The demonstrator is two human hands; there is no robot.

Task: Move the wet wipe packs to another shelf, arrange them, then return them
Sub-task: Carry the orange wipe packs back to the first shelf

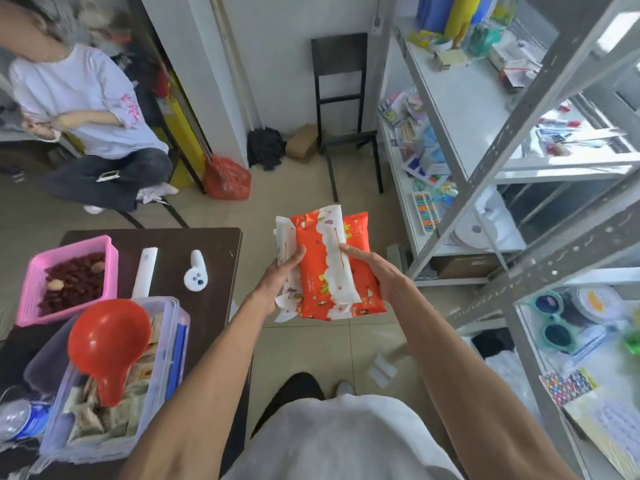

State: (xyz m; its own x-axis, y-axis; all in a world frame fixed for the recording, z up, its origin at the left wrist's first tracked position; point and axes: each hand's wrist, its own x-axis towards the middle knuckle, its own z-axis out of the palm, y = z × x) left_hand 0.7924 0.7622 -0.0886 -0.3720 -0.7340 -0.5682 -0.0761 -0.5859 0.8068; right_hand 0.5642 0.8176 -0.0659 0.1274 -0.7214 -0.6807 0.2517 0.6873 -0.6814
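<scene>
A square pink plastic basket (24,299) of dark red dried fruit sits on a dark brown table (211,258), near a glossy red plastic scoop (104,341) lying across a clear plastic tub (173,327).

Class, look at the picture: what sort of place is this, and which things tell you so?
Probably a small shop or stockroom: metal shelves loaded with toys and stationery, sunglasses on a lower shelf, and a dark table holding a basket of snacks.

Three wet wipe packs (325,268), two hands, one chair (341,109), one pink basket (69,278).
</scene>
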